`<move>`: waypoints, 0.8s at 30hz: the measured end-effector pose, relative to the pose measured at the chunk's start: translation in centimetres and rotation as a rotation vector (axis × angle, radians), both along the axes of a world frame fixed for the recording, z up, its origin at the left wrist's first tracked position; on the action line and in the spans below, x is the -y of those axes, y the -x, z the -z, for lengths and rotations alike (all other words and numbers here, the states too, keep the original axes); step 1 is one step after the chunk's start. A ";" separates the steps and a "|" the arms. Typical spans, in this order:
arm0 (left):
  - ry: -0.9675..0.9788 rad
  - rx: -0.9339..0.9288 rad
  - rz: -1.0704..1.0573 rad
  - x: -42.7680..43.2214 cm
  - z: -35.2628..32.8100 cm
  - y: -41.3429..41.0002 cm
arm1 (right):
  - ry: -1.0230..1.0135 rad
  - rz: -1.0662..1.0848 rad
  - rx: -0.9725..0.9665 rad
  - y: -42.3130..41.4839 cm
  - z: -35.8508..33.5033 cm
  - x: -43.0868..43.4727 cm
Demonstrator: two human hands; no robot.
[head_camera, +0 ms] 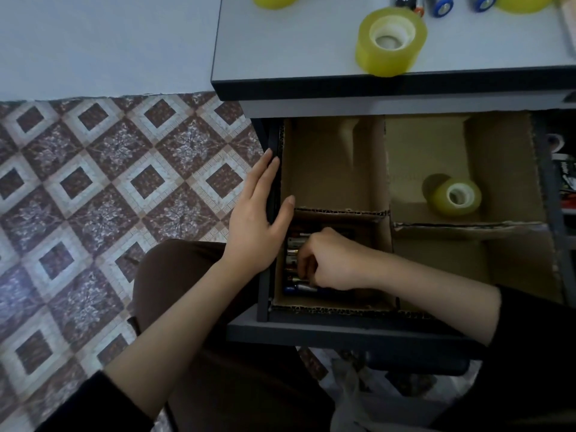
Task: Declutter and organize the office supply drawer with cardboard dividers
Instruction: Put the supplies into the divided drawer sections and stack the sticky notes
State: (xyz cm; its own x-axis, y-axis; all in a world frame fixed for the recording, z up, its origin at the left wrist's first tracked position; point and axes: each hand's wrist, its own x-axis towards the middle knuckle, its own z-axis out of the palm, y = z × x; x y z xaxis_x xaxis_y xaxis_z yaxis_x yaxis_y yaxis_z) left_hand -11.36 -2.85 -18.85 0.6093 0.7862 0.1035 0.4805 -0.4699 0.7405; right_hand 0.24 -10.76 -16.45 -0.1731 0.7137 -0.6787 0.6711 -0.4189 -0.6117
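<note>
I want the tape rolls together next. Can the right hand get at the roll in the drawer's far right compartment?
Probably yes. The tape roll lies uncovered in an open-topped compartment; the right hand, low among the batteries, only has to lift over the cardboard dividers.

A grey surface (280, 42) with a dark front edge is seen at the top. Left of the surface and below it, a floor (93, 213) tiled in brown and white diamonds is shown. Well below the surface, a crumpled pale plastic bag (352, 397) is seen.
</note>
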 end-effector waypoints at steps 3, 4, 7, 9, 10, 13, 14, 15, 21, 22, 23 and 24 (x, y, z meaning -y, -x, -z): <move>0.000 -0.006 -0.007 0.0 -0.1 0.0 | -0.029 0.026 0.054 -0.2 -0.1 0.2; 0.000 -0.006 -0.008 0.0 -0.1 0.0 | -0.034 0.030 0.082 -0.3 -0.1 0.3; 0.000 -0.005 -0.008 0.0 -0.1 0.0 | -0.011 0.003 0.167 -0.1 0.0 0.6; 0.000 -0.010 -0.009 0.1 -0.1 0.0 | 0.019 -0.007 0.190 0.1 0.2 0.7; -0.001 -0.014 -0.010 0.0 -0.1 0.1 | 0.030 0.004 0.185 0.1 0.4 0.7; -0.001 -0.019 -0.014 0.0 -0.1 0.1 | 0.046 0.052 0.119 0.0 0.8 0.9; 0.001 -0.018 -0.016 0.1 -0.1 0.1 | 0.040 0.052 0.092 0.0 0.8 1.0; 0.005 -0.017 -0.017 0.1 -0.1 0.1 | 0.030 0.046 0.073 0.1 0.9 1.1; -0.015 -0.027 -0.017 0.1 -0.2 0.1 | -0.027 0.055 0.059 0.0 0.9 1.1; -0.024 -0.029 -0.017 0.1 -0.2 0.1 | -0.039 0.062 0.069 -0.1 0.9 1.0; -0.035 -0.030 -0.019 0.1 -0.2 0.1 | -0.046 0.060 0.073 -0.2 0.9 0.9; -0.043 -0.030 -0.022 0.1 -0.2 0.1 | -0.043 0.047 0.070 -0.3 0.9 0.9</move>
